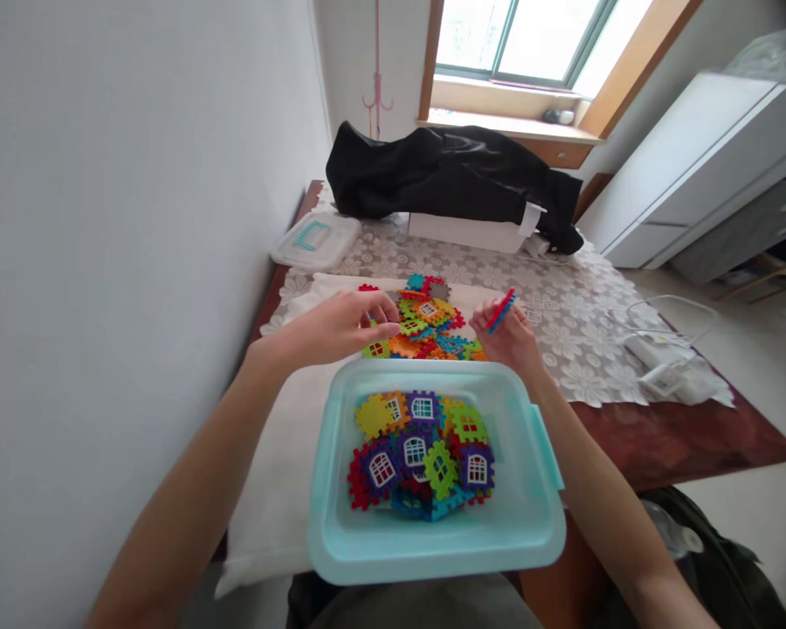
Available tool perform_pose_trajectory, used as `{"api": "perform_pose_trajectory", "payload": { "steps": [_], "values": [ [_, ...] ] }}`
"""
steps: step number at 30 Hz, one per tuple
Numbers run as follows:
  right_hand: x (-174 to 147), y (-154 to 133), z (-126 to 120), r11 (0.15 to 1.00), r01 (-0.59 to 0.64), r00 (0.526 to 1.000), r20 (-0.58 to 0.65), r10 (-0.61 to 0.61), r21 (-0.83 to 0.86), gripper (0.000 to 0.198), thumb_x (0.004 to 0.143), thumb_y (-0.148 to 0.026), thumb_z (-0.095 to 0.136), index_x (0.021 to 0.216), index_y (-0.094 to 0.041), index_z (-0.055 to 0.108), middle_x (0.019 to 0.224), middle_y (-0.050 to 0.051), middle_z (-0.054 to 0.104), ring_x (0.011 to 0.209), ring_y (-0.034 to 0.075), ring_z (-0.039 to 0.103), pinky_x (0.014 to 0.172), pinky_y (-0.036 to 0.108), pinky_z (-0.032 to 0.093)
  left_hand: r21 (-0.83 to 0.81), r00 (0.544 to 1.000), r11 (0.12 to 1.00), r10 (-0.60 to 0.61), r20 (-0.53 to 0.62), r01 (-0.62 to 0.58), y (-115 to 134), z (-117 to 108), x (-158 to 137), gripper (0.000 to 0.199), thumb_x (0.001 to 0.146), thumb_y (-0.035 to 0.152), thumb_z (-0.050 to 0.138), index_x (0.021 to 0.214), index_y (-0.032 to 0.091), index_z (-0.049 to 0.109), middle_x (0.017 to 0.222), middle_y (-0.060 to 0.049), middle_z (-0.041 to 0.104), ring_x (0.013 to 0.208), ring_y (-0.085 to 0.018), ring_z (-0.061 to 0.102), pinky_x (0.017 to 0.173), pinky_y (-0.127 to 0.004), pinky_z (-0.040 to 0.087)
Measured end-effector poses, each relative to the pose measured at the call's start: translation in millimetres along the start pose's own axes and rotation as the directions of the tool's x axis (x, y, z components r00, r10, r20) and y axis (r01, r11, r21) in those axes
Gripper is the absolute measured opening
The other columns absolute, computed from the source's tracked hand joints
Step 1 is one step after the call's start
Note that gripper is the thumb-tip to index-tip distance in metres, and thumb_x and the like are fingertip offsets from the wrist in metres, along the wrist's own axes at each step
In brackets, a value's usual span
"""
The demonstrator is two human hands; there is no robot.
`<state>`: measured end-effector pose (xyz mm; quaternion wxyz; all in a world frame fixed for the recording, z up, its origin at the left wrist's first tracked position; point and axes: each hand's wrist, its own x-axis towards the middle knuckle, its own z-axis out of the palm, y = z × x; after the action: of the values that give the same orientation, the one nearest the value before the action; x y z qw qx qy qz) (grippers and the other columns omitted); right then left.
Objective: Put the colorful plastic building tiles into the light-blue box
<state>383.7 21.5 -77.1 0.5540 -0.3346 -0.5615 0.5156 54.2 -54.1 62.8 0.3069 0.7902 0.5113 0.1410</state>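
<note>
My right hand, fingers closed, grips interlocking toy tiles, a red one and a blue one seen edge-on and pressed together. My left hand reaches over the left side of a loose pile of colourful toy tiles. Its fingers are loosely bent with thumb and index apart, and nothing shows between them. Nearer to me stands a light teal plastic box. Inside it lies a heap of notched square tiles in purple, green, yellow, red and blue, many with window inserts.
A white cloth lies under the pile, over a lace tablecloth. A box lid lies by the left wall. At the back, a black cover drapes over a white box. A white adapter sits at right.
</note>
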Motion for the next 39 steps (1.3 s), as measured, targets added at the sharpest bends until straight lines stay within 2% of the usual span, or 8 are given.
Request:
{"api": "perform_pose_trajectory", "payload": {
  "steps": [4, 8, 13, 18, 22, 27, 32, 39],
  "values": [
    [-11, -12, -1, 0.997, 0.037, 0.961, 0.27, -0.055, 0.073, 0.058, 0.081, -0.089, 0.078, 0.079, -0.032, 0.066, 0.111, 0.01, 0.071, 0.127, 0.038, 0.071, 0.113, 0.065, 0.059, 0.155, 0.995, 0.984, -0.096, 0.019, 0.092, -41, 22, 21, 0.075, 0.104, 0.066, 0.057, 0.158, 0.014, 0.059, 0.17, -0.022, 0.059, 0.156, -0.039, 0.056, 0.128, -0.048, 0.046],
    [-17, -27, 1, 0.997, -0.081, 0.857, 0.51, 0.074, -0.007, 0.065, 0.075, -0.085, 0.088, 0.065, -0.027, 0.061, 0.129, 0.011, 0.074, 0.146, 0.043, 0.063, 0.126, 0.069, 0.05, 0.179, 0.971, 0.973, -0.175, 0.162, 0.145, -55, 35, 28, 0.103, 0.093, 0.079, 0.067, 0.168, 0.01, 0.051, 0.172, -0.027, 0.056, 0.153, -0.044, 0.059, 0.126, -0.051, 0.048],
    [-15, -41, 5, 0.99, -0.126, 0.764, 0.632, 0.133, -0.057, 0.066, 0.074, -0.087, 0.089, 0.066, -0.026, 0.066, 0.136, 0.014, 0.076, 0.143, 0.042, 0.067, 0.122, 0.069, 0.054, 0.169, 0.981, 0.981, -0.122, 0.154, 0.096, -53, 35, 26, 0.094, 0.092, 0.074, 0.071, 0.167, 0.018, 0.058, 0.167, -0.021, 0.064, 0.148, -0.042, 0.064, 0.123, -0.048, 0.051],
    [-13, -32, 8, 0.993, -0.115, 0.911, 0.397, 0.109, -0.01, 0.071, 0.083, -0.099, 0.068, 0.085, -0.028, 0.073, 0.137, 0.014, 0.076, 0.13, 0.038, 0.073, 0.112, 0.061, 0.062, 0.202, 0.982, 0.974, -0.129, 0.137, 0.1, -50, 33, 26, 0.082, 0.092, 0.064, 0.074, 0.159, 0.018, 0.064, 0.162, -0.021, 0.068, 0.146, -0.042, 0.066, 0.123, -0.048, 0.051],
    [-6, -17, 8, 0.987, 0.011, 0.994, 0.111, 0.007, -0.162, 0.048, 0.099, -0.076, 0.069, 0.099, -0.029, 0.076, 0.114, 0.009, 0.082, 0.102, 0.029, 0.077, 0.097, 0.05, 0.066, 0.189, 0.988, 0.976, -0.125, 0.096, 0.105, -54, 32, 28, 0.079, 0.093, 0.056, 0.077, 0.159, 0.016, 0.061, 0.165, -0.022, 0.066, 0.152, -0.041, 0.063, 0.128, -0.049, 0.049],
    [-5, 2, 10, 0.803, 0.191, 0.98, 0.157, -0.123, -0.564, 0.028, 0.102, -0.048, 0.074, 0.122, -0.03, 0.081, 0.12, 0.008, 0.086, 0.114, 0.031, 0.078, 0.109, 0.052, 0.063, 0.198, 0.987, 0.973, -0.139, 0.078, 0.122, -65, 37, 32, 0.071, 0.092, 0.038, 0.079, 0.158, 0.017, 0.061, 0.163, -0.02, 0.068, 0.15, -0.038, 0.065, 0.127, -0.046, 0.05],
    [-7, 15, 14, 0.657, 0.39, 0.902, 0.41, -0.133, -0.645, 0.058, 0.105, -0.034, 0.07, 0.163, -0.035, 0.065, 0.162, 0.009, 0.071, 0.153, 0.033, 0.062, 0.133, 0.061, 0.05, 0.189, 0.993, 0.98, -0.086, 0.086, 0.069, -74, 44, 38, 0.06, 0.091, 0.032, 0.077, 0.149, 0.019, 0.065, 0.157, -0.018, 0.072, 0.143, -0.035, 0.068, 0.125, -0.044, 0.051],
    [0, 21, 24, 0.548, 0.495, 0.837, 0.538, -0.093, -0.674, 0.051, 0.106, -0.023, 0.068, 0.155, -0.036, 0.073, 0.156, 0.008, 0.075, 0.149, 0.035, 0.064, 0.134, 0.066, 0.044, 0.143, 0.995, 0.987, -0.078, 0.062, 0.069, -68, 41, 38, 0.048, 0.089, 0.031, 0.072, 0.135, 0.02, 0.071, 0.144, -0.016, 0.078, 0.13, -0.034, 0.073, 0.114, -0.043, 0.056]
  ]
}}
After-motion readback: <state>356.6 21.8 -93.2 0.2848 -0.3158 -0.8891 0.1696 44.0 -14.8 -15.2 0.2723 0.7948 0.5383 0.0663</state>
